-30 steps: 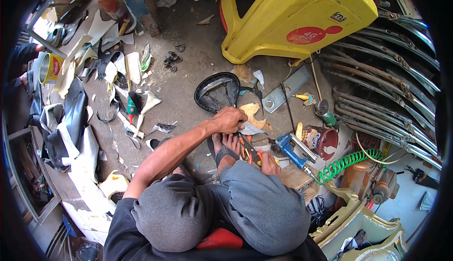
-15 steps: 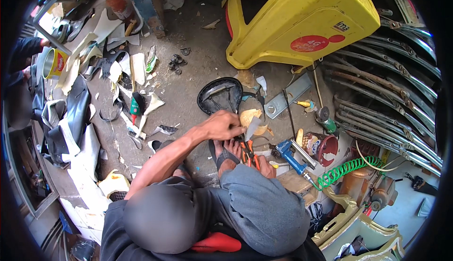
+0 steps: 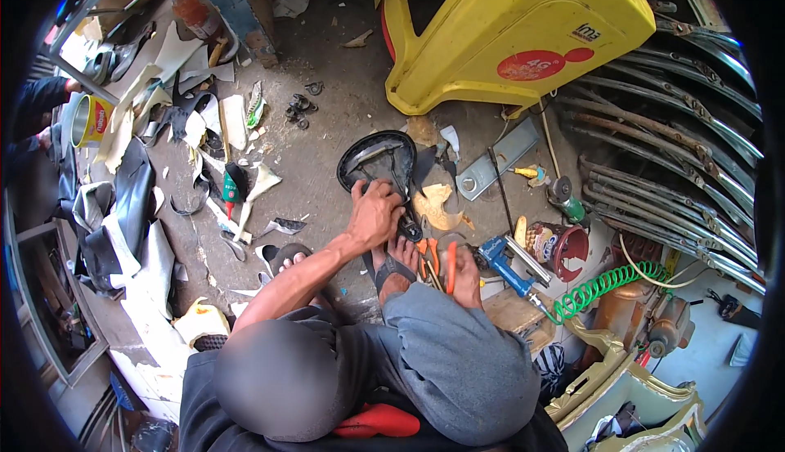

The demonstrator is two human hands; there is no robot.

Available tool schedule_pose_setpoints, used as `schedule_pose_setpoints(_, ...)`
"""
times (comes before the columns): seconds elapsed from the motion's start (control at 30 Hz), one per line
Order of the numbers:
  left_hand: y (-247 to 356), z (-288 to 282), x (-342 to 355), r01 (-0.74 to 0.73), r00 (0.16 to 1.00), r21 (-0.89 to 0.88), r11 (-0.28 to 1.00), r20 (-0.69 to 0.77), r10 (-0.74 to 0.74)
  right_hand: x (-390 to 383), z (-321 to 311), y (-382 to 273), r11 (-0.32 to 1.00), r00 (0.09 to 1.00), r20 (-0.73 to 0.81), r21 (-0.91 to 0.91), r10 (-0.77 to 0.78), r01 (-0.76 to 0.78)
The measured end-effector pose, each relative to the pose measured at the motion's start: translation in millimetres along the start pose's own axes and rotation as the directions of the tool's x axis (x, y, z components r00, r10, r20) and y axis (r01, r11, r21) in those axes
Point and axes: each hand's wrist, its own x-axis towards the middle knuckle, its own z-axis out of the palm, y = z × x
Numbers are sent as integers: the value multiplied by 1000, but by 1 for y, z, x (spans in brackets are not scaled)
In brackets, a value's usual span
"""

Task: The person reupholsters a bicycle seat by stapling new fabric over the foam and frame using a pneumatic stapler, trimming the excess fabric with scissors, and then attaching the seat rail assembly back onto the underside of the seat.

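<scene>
A black bicycle saddle (image 3: pixel 378 158) lies underside up on the floor in front of my feet. My left hand (image 3: pixel 376 211) grips it near its narrow end, fingers curled over the rim and into the hollow. My right hand (image 3: pixel 466 279), right of my sandalled foot (image 3: pixel 396 266), is closed on orange-handled pliers (image 3: pixel 451 266). More orange handles (image 3: pixel 427 249) show between the pliers and my foot; I cannot tell whether they belong to the same tool. A torn yellowish foam piece (image 3: pixel 439 207) rests just right of the saddle.
A blue staple gun (image 3: pixel 507 268) with a green coiled hose (image 3: pixel 605 288) lies at right, near a red-brown tub (image 3: pixel 568 252) and an angle grinder (image 3: pixel 564 194). A yellow plastic chair (image 3: pixel 507 43) stands ahead. Material scraps (image 3: pixel 139 207) cover the left; metal bars (image 3: pixel 654 133) stack right.
My left hand has moved left and slightly up onto the saddle. The grey scrap beside it no longer shows there. My right hand and the pliers have shifted slightly up.
</scene>
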Motion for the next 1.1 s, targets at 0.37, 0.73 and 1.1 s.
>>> schedule_pose_setpoints(0.37, -10, 1, 9, 55, 987, -146, 988, 160, -31, 0, 5, 2, 996, 910, 408, -78, 71, -43)
schedule_pose_setpoints(0.73, -10, 0, 8, 20, 969, -57, 998, 247, -5, 12, 18, 0, 990, 920, 387, -138, 62, -9)
schedule_pose_setpoints(1.1, -10, -6, 11, 36, 941, -15, 999, 338, -29, 20, 23, -12, 999, 897, 441, -11, -35, 45)
